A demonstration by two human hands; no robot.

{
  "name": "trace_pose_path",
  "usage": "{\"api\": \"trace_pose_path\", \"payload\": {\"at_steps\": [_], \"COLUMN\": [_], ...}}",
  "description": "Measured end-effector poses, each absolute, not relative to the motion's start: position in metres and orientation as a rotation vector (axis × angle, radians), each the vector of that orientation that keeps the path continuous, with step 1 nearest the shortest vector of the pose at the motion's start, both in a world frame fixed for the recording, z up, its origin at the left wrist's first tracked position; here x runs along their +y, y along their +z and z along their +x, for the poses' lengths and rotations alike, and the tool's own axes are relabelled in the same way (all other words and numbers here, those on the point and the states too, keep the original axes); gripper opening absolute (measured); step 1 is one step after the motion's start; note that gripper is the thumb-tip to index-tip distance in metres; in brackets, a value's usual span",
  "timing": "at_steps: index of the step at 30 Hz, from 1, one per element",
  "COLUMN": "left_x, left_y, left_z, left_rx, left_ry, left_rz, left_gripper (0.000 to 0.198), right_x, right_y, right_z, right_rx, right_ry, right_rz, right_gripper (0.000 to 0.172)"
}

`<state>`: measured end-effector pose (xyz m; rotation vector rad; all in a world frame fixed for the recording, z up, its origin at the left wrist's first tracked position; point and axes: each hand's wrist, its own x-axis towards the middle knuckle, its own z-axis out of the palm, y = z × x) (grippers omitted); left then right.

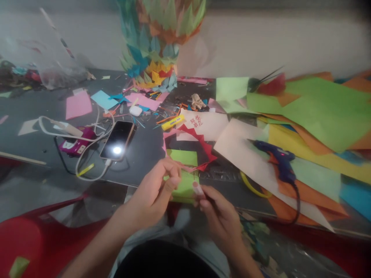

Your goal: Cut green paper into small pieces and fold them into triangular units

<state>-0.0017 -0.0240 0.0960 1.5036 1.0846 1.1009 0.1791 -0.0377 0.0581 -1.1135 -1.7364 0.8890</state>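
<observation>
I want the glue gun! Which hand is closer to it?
Right. The right hand is just below-left of the blue glue gun; the left hand is farther left, beyond the green paper both hold.

Your left hand and right hand are bare, with a pale thumbnail showing on the right one near the frame's centre. Your left forearm enters uncovered from the lower left, your right forearm from the lower right. At bottom centre you wear a black garment — rounded, plain — with grey cloth — blurred — just above it.
</observation>
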Motion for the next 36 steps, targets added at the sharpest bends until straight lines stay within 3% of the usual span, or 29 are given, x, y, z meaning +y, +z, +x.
{"api": "trace_pose_path", "payload": {"at_steps": [9, 12, 15, 18, 23, 25, 28, 32, 36], "left_x": [-0.022, -0.024, -0.031, -0.038, -0.015, 0.008, 0.044, 0.071, 0.07], "left_y": [0.077, 0.071, 0.066, 0.063, 0.073, 0.074, 0.06, 0.03, 0.021], "left_z": [-0.016, -0.018, -0.014, -0.014, -0.036, -0.051, -0.067, -0.071, -0.069], "left_rx": [1.348, 1.441, 1.268, 1.231, 1.534, 1.762, 2.008, 2.116, 2.114], "left_ry": [1.176, 1.326, 1.31, 1.132, 1.394, 1.321, 1.146, 1.008, 1.035], "left_rz": [1.459, 1.362, 1.284, 1.315, 1.19, 1.295, 1.629, 2.02, 2.153], "left_gripper": [0.031, 0.012, 0.04, 0.024, 0.023, 0.025, 0.029, 0.038, 0.023], "right_x": [-0.037, -0.035, -0.033, -0.026, 0.006, 0.02, 0.033, 0.037, 0.057], "right_y": [0.057, 0.058, 0.058, 0.056, 0.046, 0.044, 0.049, 0.073, 0.111], "right_z": [0.173, 0.162, 0.149, 0.141, 0.16, 0.171, 0.183, 0.19, 0.19], "right_rx": [-1.767, -1.715, -1.71, -1.833, -2.201, -2.259, -2.374, -2.307, -2.177], "right_ry": [1.007, 1.075, 1.121, 1.115, 0.441, 0.234, 0.19, 0.229, 0.02], "right_rz": [-1.087, -1.096, -1.072, -1.0, -1.245, -1.363, -1.331, -1.251, -1.158], "right_gripper": [0.022, 0.023, 0.022, 0.024, 0.032, 0.024, 0.007, 0.007, 0.009]}}
